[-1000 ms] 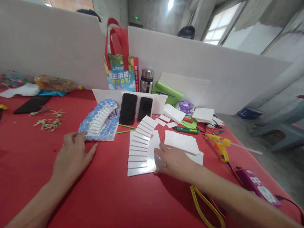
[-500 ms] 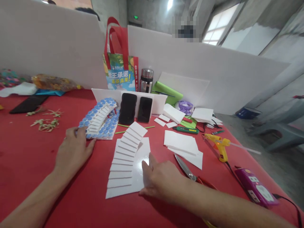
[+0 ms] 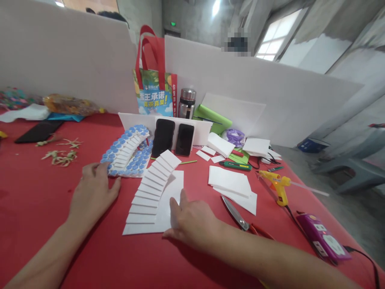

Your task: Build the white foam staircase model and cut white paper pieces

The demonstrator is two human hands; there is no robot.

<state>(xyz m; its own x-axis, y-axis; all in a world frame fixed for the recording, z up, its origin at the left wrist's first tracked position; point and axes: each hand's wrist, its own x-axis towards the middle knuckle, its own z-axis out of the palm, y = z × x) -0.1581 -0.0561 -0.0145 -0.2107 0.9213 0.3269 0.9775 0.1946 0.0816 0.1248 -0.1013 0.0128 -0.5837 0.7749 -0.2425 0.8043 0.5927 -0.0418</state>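
Your right hand (image 3: 195, 220): fingers spread, touching stepped white model (image 3: 149, 188) on table (image 3: 120, 261) | your left hand (image 3: 94, 188): loosely open, fingers at blue-dotted model (image 3: 136, 162), behind stepped white model | scissors (image 3: 244, 225) right of it

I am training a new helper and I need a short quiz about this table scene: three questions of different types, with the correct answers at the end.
1. True or false: The right hand touches the white sheet that lies under the overlapping white strips.
2. Which is nearest to the purple power strip? a) tote bag b) glue gun c) metal flask
3. Fill in: The scissors lie to the ____ of the right hand.

Key: 1 true; 2 b; 3 right
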